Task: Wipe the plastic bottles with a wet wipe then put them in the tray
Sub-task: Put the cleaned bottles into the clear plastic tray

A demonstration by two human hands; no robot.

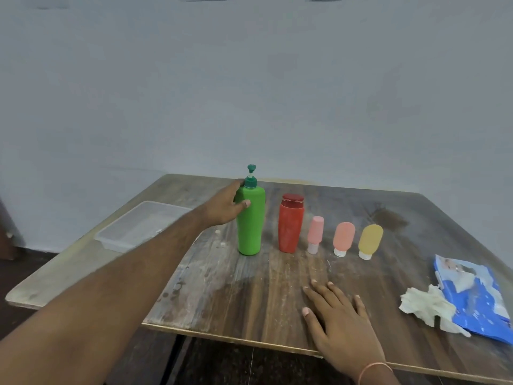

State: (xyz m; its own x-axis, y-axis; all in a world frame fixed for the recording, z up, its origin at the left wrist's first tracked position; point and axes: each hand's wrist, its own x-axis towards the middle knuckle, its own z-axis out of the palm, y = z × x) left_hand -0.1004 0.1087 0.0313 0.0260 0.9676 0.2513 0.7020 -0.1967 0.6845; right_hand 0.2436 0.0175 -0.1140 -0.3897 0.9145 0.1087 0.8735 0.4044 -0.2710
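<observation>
Seen from the head camera, a person reaches across a worn, dark wooden surface [249, 287] set against a pale grey wall [249, 79]. The left hand [226, 205] wraps around the upper body of a tall green plastic bottle [251, 226], thumb across its front and fingers behind, while the bottle stands upright on the surface; its dark green flip cap [250, 175] is open. The right hand [337, 315] lies flat and empty near the front edge, fingers spread, with a thin orange band [373, 369] at the wrist.

To the right of the green bottle, a row of four more containers stands upright and apart from one another: a red plastic bottle with a darker red cap [290, 223], a small pale pink tube [315, 234], a rounded coral-pink tube [343, 238] and a rounded yellow tube [370, 241], the three tubes resting on their white caps. All lie beyond the right hand.

A clear, shallow rectangular plastic tray [133, 232] sits at the far left of the surface, partly behind the left forearm. At the right edge, a crumpled white wet wipe [427, 305] touches a blue wipes packet [474, 298], well apart from both hands.
</observation>
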